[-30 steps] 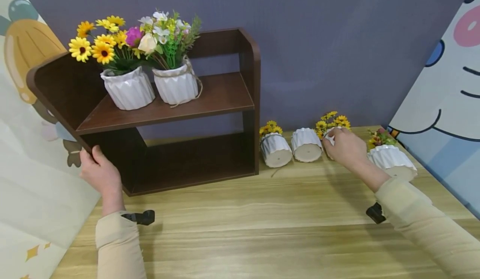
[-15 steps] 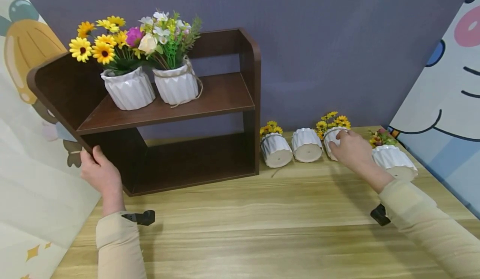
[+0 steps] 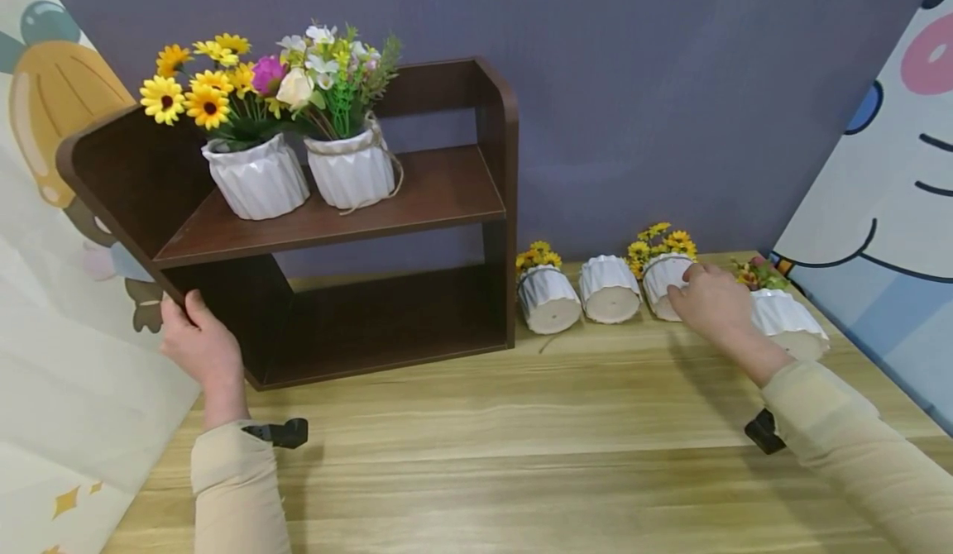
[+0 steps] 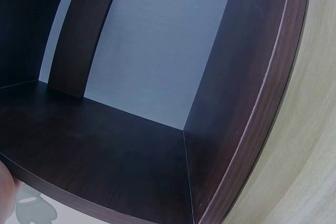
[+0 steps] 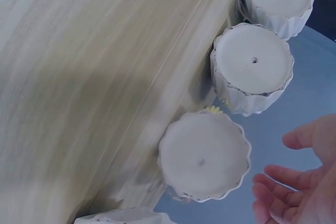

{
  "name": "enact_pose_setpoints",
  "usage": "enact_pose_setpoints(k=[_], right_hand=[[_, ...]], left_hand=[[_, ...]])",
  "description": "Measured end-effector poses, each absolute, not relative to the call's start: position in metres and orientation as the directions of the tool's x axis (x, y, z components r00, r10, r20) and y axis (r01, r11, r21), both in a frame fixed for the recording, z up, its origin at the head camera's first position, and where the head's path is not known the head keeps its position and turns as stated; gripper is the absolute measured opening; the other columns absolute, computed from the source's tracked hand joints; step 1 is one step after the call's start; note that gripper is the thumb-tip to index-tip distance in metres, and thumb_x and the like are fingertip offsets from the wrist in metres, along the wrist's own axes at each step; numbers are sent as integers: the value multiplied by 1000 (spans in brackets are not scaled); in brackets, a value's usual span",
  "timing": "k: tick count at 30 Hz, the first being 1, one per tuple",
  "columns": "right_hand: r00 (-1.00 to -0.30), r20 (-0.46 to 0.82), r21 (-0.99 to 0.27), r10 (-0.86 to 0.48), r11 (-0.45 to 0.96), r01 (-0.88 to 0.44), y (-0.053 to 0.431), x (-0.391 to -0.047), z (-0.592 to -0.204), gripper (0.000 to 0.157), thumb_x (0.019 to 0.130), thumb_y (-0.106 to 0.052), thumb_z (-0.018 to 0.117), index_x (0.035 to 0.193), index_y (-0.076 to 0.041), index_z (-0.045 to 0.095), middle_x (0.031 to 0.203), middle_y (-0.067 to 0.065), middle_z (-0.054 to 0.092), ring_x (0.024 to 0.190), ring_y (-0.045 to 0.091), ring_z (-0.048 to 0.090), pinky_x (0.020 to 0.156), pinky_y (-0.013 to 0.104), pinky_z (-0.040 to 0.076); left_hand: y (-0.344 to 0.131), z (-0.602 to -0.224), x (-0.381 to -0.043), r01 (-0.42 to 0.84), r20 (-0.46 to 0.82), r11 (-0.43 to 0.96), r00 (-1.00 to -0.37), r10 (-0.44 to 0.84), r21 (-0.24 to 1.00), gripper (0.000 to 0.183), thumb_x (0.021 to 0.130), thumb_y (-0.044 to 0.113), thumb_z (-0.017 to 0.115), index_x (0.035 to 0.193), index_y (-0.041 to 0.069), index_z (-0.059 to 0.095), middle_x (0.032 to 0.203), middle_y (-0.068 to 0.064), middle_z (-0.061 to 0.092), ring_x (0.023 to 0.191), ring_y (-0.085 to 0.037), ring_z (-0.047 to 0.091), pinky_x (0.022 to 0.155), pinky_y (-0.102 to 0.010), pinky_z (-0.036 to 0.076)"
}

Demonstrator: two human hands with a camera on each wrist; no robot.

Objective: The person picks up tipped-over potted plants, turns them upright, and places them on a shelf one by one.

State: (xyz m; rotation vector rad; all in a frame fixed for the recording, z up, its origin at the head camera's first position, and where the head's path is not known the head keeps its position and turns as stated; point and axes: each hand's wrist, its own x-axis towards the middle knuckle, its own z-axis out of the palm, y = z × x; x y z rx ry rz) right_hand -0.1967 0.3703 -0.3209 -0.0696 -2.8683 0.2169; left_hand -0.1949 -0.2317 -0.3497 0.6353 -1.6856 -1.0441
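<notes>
A dark brown two-tier wooden shelf (image 3: 454, 182) stands on the table at the left. My left hand (image 3: 201, 343) grips the front edge of its left side panel, thumb on the inner side. My right hand (image 3: 715, 302) is at the right side of a white fluted flowerpot (image 3: 663, 277) with yellow flowers, lying on its side, base toward me. In the right wrist view, the fingers (image 5: 283, 177) are loosely bent and spread from the thumb, holding nothing, with a small gap to that pot (image 5: 202, 156).
Two upright flowerpots (image 3: 256, 178) with artificial flowers stand on the upper tier. More white pots lie along the wall: one with twine (image 3: 549, 298), one in the middle (image 3: 610, 289), one at far right (image 3: 789, 322). Wood-grain table (image 3: 476, 455) extends in front.
My right hand has drawn off the yellow-flowered pot and shifted right, so more of that pot shows. The left hand keeps its grip on the shelf. The pots have hardly moved.
</notes>
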Motion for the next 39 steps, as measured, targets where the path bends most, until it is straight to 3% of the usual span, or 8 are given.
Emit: enact_pose_setpoints(k=[5, 11, 15, 22, 28, 35, 39], right_hand=[[-950, 305, -146, 64, 989, 20, 376, -195, -324, 39, 85, -28, 49, 97, 9, 56, 94, 29, 54, 81, 45, 53, 61, 53, 40], [-943, 318, -163, 101, 985, 51, 381, -192, -326, 36, 86, -27, 47, 97, 7, 55, 98, 29, 50, 94, 48, 44, 75, 59, 32], [-949, 291, -160, 120, 984, 75, 383, -191, -327, 39, 87, -28, 45, 99, 8, 54, 101, 29, 47, 97, 49, 39, 79, 61, 29], [-957, 240, -176, 162, 977, 121, 391, -190, -329, 50, 89, -33, 45, 113, 10, 49, 113, 34, 39, 105, 52, 32, 84, 62, 24], [-961, 200, -182, 189, 971, 153, 399, -188, -331, 56, 89, -34, 45, 115, 16, 42, 117, 38, 31, 108, 55, 26, 84, 64, 21], [-959, 147, -154, 244, 963, 221, 407, -188, -332, 61, 86, -32, 48, 118, 20, 36, 118, 40, 28, 111, 56, 22, 90, 65, 16], [-961, 137, -135, 239, 966, 221, 412, -186, -333, 56, 87, -26, 40, 117, 21, 36, 117, 41, 29, 112, 56, 22, 94, 63, 13]], left_hand=[[-232, -350, -195, 74, 482, 490, -352, -802, 869, 40, 94, 39, 42, 115, 9, 59, 110, -12, 63, 101, -32, 55, 86, -43, 38], [-232, -351, -196, 75, 484, 491, -351, -802, 868, 42, 93, 42, 42, 111, 7, 59, 107, -14, 63, 94, -32, 53, 83, -43, 36], [-232, -351, -196, 68, 485, 494, -339, -806, 867, 44, 93, 41, 41, 105, 3, 58, 100, -18, 61, 89, -33, 51, 80, -43, 35], [-232, -353, -196, 34, 506, 524, -323, -800, 851, 46, 94, 42, 40, 99, -1, 56, 90, -21, 57, 82, -34, 47, 70, -31, 30], [-232, -351, -196, 49, 505, 519, -327, -799, 853, 46, 94, 41, 40, 99, -2, 56, 94, -22, 57, 84, -34, 47, 75, -39, 32], [-231, -351, -195, 37, 506, 525, -336, -795, 850, 46, 94, 41, 39, 99, -1, 56, 92, -21, 57, 83, -32, 47, 71, -27, 30], [-231, -351, -195, 38, 512, 532, -337, -790, 846, 45, 94, 40, 39, 99, -2, 56, 92, -21, 56, 83, -33, 47, 71, -27, 30]])
